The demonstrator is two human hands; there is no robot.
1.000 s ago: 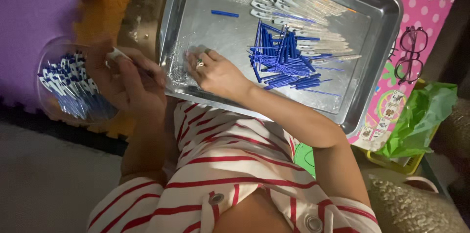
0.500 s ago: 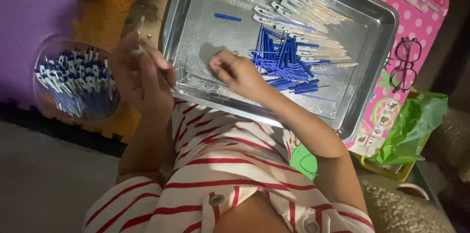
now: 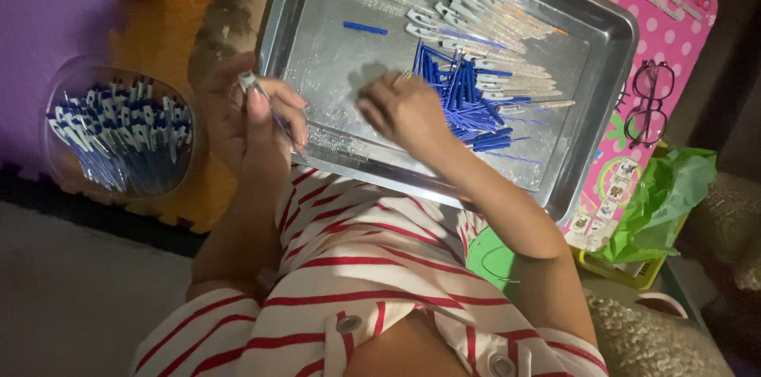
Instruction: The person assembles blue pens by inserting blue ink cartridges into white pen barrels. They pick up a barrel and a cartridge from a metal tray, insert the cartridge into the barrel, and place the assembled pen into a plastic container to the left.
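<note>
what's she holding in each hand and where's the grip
The left hand pinches a thin clear pen barrel near its upper end. The right hand reaches into the blue refills on the metal tray; whether it grips one cannot be told.

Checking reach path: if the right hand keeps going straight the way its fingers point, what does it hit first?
Most likely the pile of blue refills in the metal tray; the right hand points toward it, though height above is unclear.

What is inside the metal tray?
The metal tray holds a pile of blue refills, a row of clear pen barrels and one stray blue refill. The right hand covers part of the floor.
</note>
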